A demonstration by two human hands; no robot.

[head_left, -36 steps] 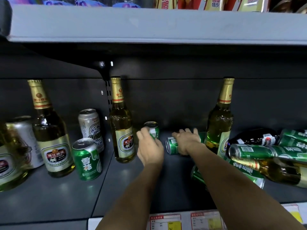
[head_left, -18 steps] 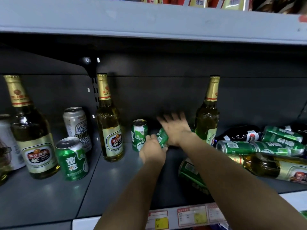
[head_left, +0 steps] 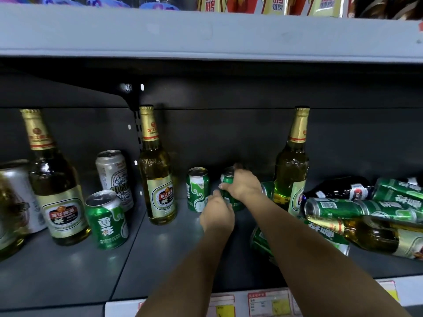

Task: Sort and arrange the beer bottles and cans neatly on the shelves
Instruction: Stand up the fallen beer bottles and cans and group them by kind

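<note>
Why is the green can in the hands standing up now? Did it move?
Yes. The green can lay on its side before. Now the right hand holds it upright, closer to the standing green can, with the left hand touching it.

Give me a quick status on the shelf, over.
Right hand grips green can, upright. Left hand steadies its base. Standing can close beside; toppled cans piled right.

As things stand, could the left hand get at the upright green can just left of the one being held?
Probably yes. The left hand sits right beside that upright green can, nothing lies between them, and its fingers only touch the held can that the right hand grips.
</note>
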